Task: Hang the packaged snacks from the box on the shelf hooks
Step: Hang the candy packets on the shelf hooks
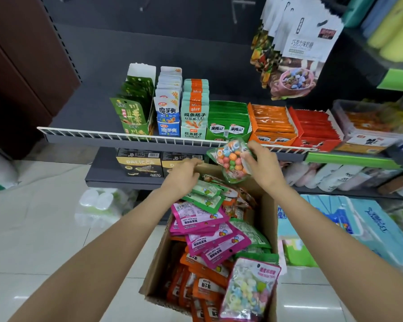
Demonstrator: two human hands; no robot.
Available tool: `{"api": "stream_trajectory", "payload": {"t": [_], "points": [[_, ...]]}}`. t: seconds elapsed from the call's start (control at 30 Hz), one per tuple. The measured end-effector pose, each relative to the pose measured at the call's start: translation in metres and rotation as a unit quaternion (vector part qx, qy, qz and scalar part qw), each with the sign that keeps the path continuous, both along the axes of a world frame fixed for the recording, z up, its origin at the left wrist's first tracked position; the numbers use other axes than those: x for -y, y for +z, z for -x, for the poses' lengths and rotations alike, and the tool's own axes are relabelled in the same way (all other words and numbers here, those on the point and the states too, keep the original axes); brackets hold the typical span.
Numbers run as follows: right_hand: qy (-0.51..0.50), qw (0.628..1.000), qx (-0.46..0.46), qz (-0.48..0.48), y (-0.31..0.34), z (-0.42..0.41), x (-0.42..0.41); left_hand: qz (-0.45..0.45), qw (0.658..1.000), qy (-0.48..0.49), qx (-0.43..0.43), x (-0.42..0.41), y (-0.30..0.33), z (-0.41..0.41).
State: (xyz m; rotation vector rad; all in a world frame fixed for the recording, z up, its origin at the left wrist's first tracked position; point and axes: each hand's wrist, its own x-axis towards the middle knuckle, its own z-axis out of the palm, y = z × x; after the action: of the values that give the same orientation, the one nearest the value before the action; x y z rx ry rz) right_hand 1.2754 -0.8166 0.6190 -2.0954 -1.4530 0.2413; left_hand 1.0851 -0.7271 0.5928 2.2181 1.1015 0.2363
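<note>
The right hand [263,163] grips a clear bag of coloured candy balls [230,161], thumb and fingers pinching its right edge, and holds it above the far end of the box [156,263], in front of the white wire rail of the shelf [126,133]. The left hand [184,175] reaches into the far end of the box, palm down, its fingers curled over small green packets [207,194]; whether it actually clasps one I cannot tell.

The cardboard box stands open on the tiled floor [33,252], full of snack packets: green ones at the far end, pink packets [207,231] in the middle, orange packets [200,280] nearer, and a pink-topped bag of pastel ring candies [251,289] leaning at the near right corner.

On the shelf behind stand rows of display cartons: green, blue-and-white, teal-and-orange, green, orange, red. Above right, white-topped bags [298,54] hang in a bunch. Two bare hooks [234,10] jut from the dark back panel at the top.
</note>
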Motion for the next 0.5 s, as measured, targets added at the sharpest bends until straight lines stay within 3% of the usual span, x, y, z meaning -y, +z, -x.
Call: {"api": "stream_trajectory", "payload": {"t": [0.13, 0.2, 0.4, 0.5], "points": [[-0.015, 1.000, -0.014, -0.007, 0.004, -0.001, 0.006, -0.024, 0.990, -0.050, -0.126, -0.006, -0.008, -0.027], [-0.023, 1.000, -0.015, -0.002, 0.003, -0.002, 0.007, -0.055, 0.990, -0.031, -0.128, -0.007, -0.006, -0.031], [-0.065, 0.996, -0.031, -0.052, 0.023, -0.007, 0.014, -0.075, 0.990, 0.064, 0.103, -0.009, 0.028, -0.015], [-0.071, 0.993, -0.064, -0.071, 0.040, -0.004, 0.015, -0.072, 0.978, 0.102, 0.169, -0.015, 0.056, 0.001]]}}
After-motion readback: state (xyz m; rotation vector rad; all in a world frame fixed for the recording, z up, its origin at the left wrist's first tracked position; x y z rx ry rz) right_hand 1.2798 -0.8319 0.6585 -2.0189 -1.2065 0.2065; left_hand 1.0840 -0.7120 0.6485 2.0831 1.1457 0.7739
